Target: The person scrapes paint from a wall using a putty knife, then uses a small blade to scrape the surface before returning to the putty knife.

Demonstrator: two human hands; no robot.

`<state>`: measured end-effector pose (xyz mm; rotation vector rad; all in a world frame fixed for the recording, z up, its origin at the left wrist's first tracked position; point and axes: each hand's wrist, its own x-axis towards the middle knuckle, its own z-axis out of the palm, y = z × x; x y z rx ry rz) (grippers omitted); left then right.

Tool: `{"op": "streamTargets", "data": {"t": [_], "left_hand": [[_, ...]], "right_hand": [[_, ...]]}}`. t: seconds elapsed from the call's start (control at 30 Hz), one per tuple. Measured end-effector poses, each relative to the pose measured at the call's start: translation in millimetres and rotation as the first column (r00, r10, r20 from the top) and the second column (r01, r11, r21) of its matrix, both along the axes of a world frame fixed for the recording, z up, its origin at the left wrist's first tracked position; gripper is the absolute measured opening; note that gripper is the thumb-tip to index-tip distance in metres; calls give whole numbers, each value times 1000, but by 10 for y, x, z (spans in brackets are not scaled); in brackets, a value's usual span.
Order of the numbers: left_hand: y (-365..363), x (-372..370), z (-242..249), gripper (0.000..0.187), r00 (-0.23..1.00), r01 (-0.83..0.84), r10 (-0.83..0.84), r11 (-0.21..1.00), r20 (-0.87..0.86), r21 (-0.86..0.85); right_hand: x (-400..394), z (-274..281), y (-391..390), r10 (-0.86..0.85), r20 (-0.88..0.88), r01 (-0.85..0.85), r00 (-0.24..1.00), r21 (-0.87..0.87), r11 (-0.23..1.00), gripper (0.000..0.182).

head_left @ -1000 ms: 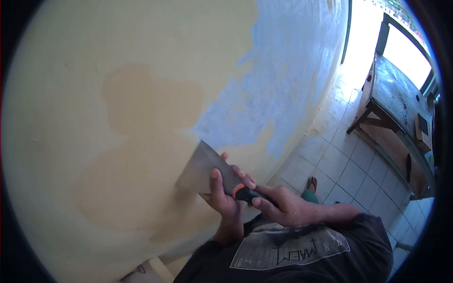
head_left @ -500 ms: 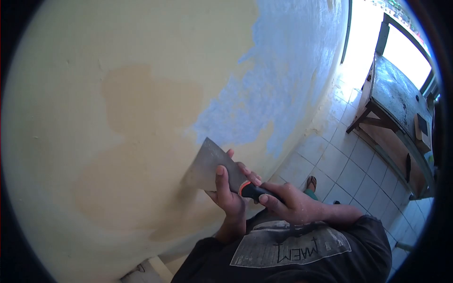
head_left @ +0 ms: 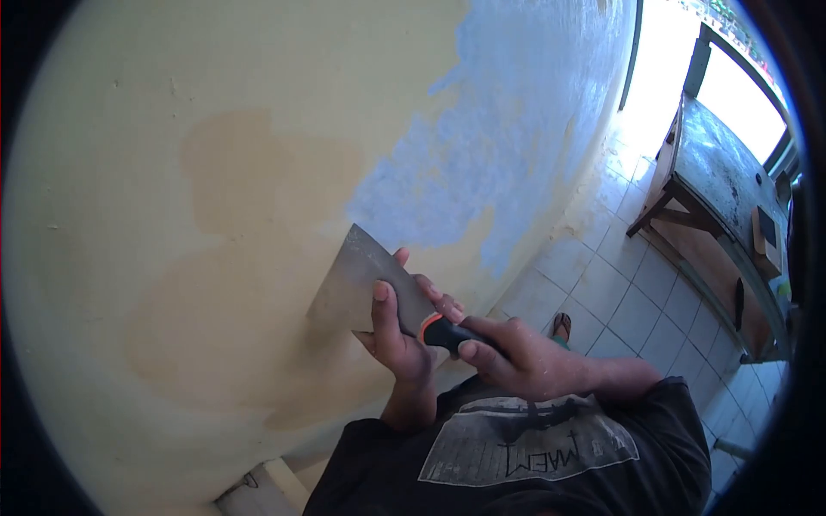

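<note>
A wide metal scraper point(head_left: 357, 279) with a black and orange handle is held in front of a yellow wall point(head_left: 284, 52). My right hand point(head_left: 529, 357) is wrapped round the handle. My left hand point(head_left: 396, 331) grips the blade near the handle, with its thumb on the near face and its other fingers partly hidden behind. The blade's broad edge points to the left, over a darker tan patch point(head_left: 258, 292) on the wall. Above the blade, a blue-white patch point(head_left: 439, 172) spreads up to the right.
A worn table point(head_left: 718, 159) stands at the right on a white tiled floor point(head_left: 619, 284). A sandalled foot point(head_left: 562, 325) shows below the wall. A wooden piece of furniture point(head_left: 280, 486) is at the bottom left. Bright light comes through an opening at the upper right.
Both hands and the scraper have moved a little up and to the left, with the same hold. The wall and table have shifted slightly in view.
</note>
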<state>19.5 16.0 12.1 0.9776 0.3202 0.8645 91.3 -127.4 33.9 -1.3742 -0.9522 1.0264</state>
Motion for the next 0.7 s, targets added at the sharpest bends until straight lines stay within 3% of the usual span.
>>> {"op": "streamTargets", "data": {"t": [0.03,0.13,0.23,0.3,0.4,0.63,0.7], "left_hand": [[-8,12,11,49,1000,-2,2,999,-16,39],[39,-1,-97,48,983,117,-94,983,159,-140],[101,-22,-5,49,977,153,-133,981,169,-115],[35,-26,-48,49,989,107,-98,991,109,-83],[63,19,-22,49,991,85,-78,995,108,-61],[6,7,5,49,997,35,-31,998,70,-52],[63,68,53,50,999,-20,18,999,34,39]], "right_hand": [[-24,-20,-24,4,-12,-5,1000,-15,1000,42],[8,0,-27,1,26,-1,1000,-27,1000,41],[-3,19,14,15,38,-14,999,-41,999,41],[17,12,-6,-4,21,5,1000,-59,998,42],[-32,-20,-14,-45,27,43,999,56,997,41],[16,7,0,-5,16,5,1000,-42,999,39],[14,-36,22,0,-3,0,1000,-35,999,39]]}}
